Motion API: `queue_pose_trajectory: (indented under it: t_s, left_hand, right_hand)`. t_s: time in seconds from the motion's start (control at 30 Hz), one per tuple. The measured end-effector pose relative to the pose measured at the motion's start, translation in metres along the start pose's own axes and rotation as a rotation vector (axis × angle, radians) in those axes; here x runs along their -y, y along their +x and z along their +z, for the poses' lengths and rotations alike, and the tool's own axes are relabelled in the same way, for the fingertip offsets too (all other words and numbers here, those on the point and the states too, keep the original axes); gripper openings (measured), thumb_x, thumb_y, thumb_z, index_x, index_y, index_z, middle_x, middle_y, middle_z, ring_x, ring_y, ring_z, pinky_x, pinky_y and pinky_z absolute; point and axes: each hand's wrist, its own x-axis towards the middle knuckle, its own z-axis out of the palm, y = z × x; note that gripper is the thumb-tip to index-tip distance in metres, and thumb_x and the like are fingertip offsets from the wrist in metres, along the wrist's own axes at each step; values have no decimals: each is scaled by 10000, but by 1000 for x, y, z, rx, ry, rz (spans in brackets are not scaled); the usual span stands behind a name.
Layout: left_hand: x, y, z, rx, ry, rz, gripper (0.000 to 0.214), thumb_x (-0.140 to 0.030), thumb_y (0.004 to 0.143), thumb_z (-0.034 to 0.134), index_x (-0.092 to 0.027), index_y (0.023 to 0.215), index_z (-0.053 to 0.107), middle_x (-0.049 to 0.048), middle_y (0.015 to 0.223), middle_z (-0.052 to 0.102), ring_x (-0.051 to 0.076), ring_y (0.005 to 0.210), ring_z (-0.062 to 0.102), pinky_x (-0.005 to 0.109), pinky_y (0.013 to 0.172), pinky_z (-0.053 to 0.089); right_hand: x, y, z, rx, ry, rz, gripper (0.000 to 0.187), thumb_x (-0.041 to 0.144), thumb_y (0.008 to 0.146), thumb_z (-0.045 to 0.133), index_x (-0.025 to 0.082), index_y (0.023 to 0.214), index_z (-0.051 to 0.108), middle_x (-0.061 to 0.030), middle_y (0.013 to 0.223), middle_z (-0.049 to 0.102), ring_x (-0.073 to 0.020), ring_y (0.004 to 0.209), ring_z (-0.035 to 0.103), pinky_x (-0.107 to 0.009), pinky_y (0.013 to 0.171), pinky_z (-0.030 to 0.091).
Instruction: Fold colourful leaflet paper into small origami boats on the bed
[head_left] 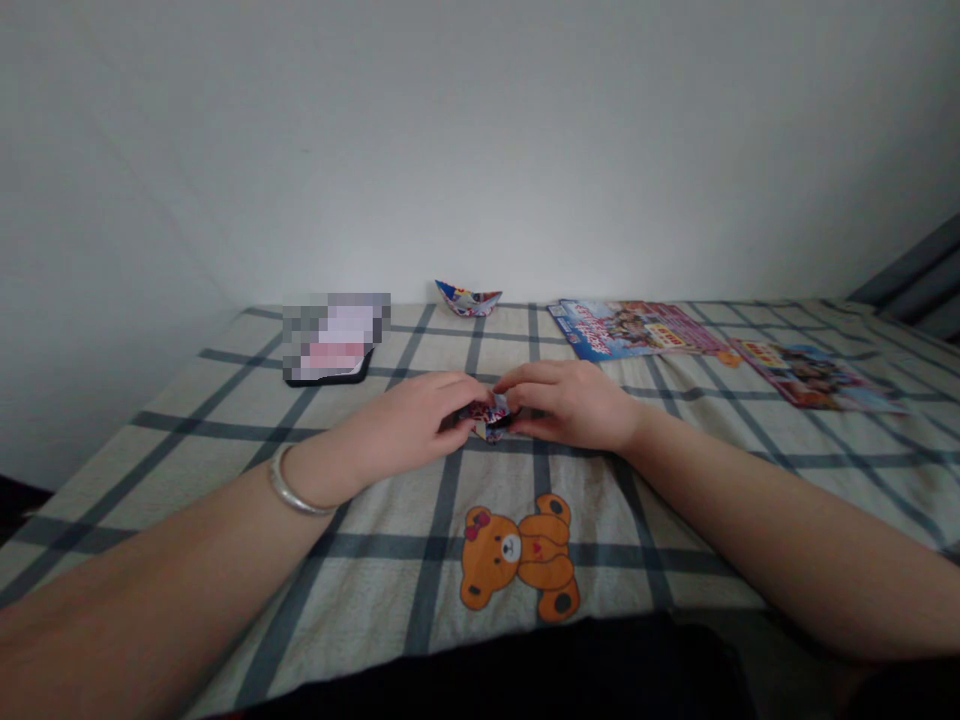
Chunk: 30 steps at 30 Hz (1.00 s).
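Note:
A small folded piece of printed paper [493,412], coloured blue, red and white, lies between my two hands low over the checked cloth. My left hand [424,415], with a silver bangle [289,490] on its wrist, pinches the paper's left side between thumb and fingers. From the other side my right hand [574,405] grips the paper's right edge, its fingers bent. A dark gap shows in the folds facing me. The fingertips cover part of the paper, so its full shape is hidden.
A folded paper boat [469,300] stands near the wall. Colourful printed leaflets [630,328] lie at the back right, with another leaflet [814,375] beside them. At the back left rests a phone [341,335], partly pixelated. The checked cloth [375,600] carries a printed bear [525,555].

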Motion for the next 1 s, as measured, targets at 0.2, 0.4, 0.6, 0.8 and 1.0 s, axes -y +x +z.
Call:
queue_pose_trajectory:
  t_s: [0.2, 0.4, 0.6, 0.8, 1.0]
  left_hand:
    - [-1, -1, -1, -28, -16, -64, 220, -180, 897, 496, -172, 1109, 556, 61, 1044, 628, 189, 975, 596, 331, 867, 482]
    - [-1, 0, -1, -39, -10, -52, 205, -195, 908, 492, -167, 1099, 561, 69, 1070, 634, 196, 1012, 597, 344, 904, 478]
    - [1, 0, 0, -71, 10, -81, 265, -175, 913, 459, -173, 1163, 546, 65, 1109, 643, 191, 1033, 608, 343, 935, 475]
    - [-2, 0, 0, -51, 6, -98, 383, -123, 889, 414, -198, 1255, 501, 57, 1159, 640, 190, 1081, 607, 355, 972, 467]
    - [-3, 0, 2, -142, 12, -127, 291, -154, 884, 447, -162, 1157, 550, 89, 1128, 645, 222, 1092, 591, 398, 968, 470]
  right_hand:
    - [2, 1, -1, -67, -148, -117, 203, 320, 955, 515, 174, 980, 654, -81, 1137, 683, -170, 923, 650, -293, 736, 517]
    - [5, 3, 1, -35, -231, -120, 237, 353, 961, 504, 199, 957, 684, -67, 1171, 672, -183, 925, 639, -309, 728, 511]
    - [8, 5, 3, -86, -251, -25, 213, 295, 954, 498, 169, 931, 667, -62, 1099, 697, -166, 868, 642, -290, 678, 490]
    - [4, 3, 5, -134, -230, -1, 189, 272, 960, 475, 178, 948, 639, -54, 1115, 690, -160, 896, 632, -282, 697, 478]
    - [9, 4, 5, -139, -267, -42, 227, 224, 971, 433, 203, 1119, 604, -67, 1089, 669, -165, 911, 609, -285, 692, 473]
